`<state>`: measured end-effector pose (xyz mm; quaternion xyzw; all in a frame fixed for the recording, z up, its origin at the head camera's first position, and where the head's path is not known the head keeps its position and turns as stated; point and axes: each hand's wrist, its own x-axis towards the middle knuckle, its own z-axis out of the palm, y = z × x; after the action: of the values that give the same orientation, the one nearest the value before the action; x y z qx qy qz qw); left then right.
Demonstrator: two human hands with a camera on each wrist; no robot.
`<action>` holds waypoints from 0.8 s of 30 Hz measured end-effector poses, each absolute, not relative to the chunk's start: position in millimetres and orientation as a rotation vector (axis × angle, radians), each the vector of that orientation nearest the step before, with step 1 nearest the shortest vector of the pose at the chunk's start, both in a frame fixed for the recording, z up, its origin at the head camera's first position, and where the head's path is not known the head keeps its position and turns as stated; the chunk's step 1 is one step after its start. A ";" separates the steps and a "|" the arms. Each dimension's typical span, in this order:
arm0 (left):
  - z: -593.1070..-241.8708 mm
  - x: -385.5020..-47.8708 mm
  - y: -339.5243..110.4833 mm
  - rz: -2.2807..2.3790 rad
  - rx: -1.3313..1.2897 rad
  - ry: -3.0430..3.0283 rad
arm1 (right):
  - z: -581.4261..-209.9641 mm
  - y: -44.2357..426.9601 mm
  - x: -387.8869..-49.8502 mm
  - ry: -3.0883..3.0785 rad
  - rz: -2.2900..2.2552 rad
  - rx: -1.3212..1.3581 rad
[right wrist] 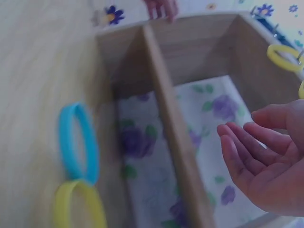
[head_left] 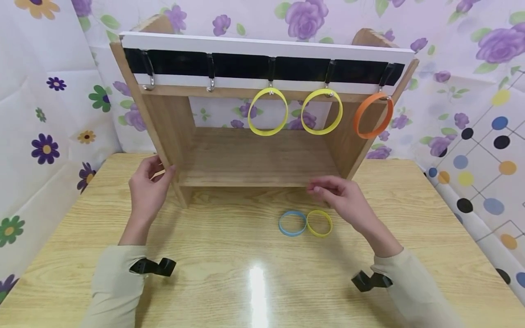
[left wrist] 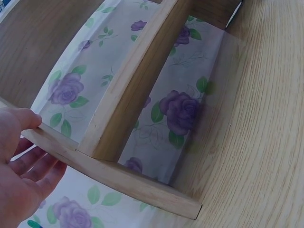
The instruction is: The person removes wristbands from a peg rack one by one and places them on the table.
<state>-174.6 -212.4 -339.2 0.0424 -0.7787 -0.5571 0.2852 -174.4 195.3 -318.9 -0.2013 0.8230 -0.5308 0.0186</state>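
A wooden rack (head_left: 262, 157) stands on the table, with a row of hooks along its top board. My left hand (head_left: 149, 184) grips the rack's left side panel (left wrist: 128, 183), thumb on one side and fingers behind. Near the shelf's front edge at the right, my right hand (head_left: 342, 200) holds nothing, its fingers relaxed and slightly bent. Two yellow rings (head_left: 268, 132) and an orange ring (head_left: 373, 134) hang from hooks. On the table below the shelf lie a blue ring (head_left: 292, 234) and a yellow ring (head_left: 319, 234), side by side.
Two hooks at the left of the row, one of them a metal hook (head_left: 211, 84), carry no ring. Flowered cloth (head_left: 254, 18) covers the wall behind, and dotted cloth (head_left: 492, 182) hangs at the right. The wooden table (head_left: 213, 282) extends toward me.
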 end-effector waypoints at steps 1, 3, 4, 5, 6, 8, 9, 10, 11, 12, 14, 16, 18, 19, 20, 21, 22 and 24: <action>-339.4 -174.4 -212.9 -1.489 0.107 -2.079 | -315.3 191.2 -174.2 2.533 -1.684 -0.637; -339.7 -174.9 -213.6 -1.485 0.096 -2.073 | -308.9 182.9 -173.5 2.477 -1.760 -0.663; -339.7 -175.1 -213.7 -1.486 0.089 -2.069 | -305.9 178.4 -172.7 2.459 -1.787 -0.675; -339.6 -175.0 -213.5 -1.487 0.083 -2.065 | -303.5 174.2 -172.3 2.437 -1.819 -0.685; -340.0 -175.4 -213.4 -1.489 0.080 -2.061 | -301.0 169.9 -171.8 2.425 -1.841 -0.697; -340.8 -175.4 -213.3 -1.493 0.085 -2.055 | -295.7 161.4 -171.3 2.395 -1.892 -0.711; -341.0 -175.0 -213.2 -1.494 0.092 -2.057 | -292.7 157.3 -171.4 2.396 -1.908 -0.714; -340.7 -174.4 -212.8 -1.498 0.097 -2.053 | -289.1 153.4 -171.5 2.392 -1.928 -0.718; -340.7 -174.4 -212.6 -1.496 0.106 -2.054 | -285.8 149.9 -172.1 2.383 -1.952 -0.721; -340.5 -174.0 -212.4 -1.496 0.110 -2.053 | -281.6 146.5 -172.4 2.377 -1.972 -0.731; -339.7 -173.9 -211.8 -1.500 0.110 -2.055 | -274.0 140.9 -173.6 2.368 -2.007 -0.737; -339.5 -174.7 -210.8 -1.511 0.098 -2.048 | -267.4 136.6 -175.2 2.345 -2.045 -0.744; -339.6 -175.6 -209.9 -1.521 0.089 -2.045 | -262.1 132.4 -176.9 2.322 -2.080 -0.738; -339.8 -176.2 -209.6 -1.521 0.091 -2.047 | -260.2 130.3 -178.0 2.312 -2.093 -0.733; -340.2 -176.4 -209.5 -1.517 0.097 -2.049 | -258.7 127.9 -179.3 2.299 -2.108 -0.725; -340.5 -176.5 -209.5 -1.515 0.104 -2.048 | -257.4 125.6 -180.6 2.285 -2.121 -0.720; -340.6 -176.3 -209.5 -1.514 0.109 -2.047 | -256.2 123.4 -181.8 2.269 -2.135 -0.715; -341.0 -176.2 -209.5 -1.518 0.109 -2.042 | -253.4 118.9 -184.2 2.242 -2.164 -0.712</action>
<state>-176.2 -209.5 -341.0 0.0409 -0.7665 -0.5700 0.2930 -184.2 118.9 -253.4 -0.2226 0.7012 -0.6768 -0.0274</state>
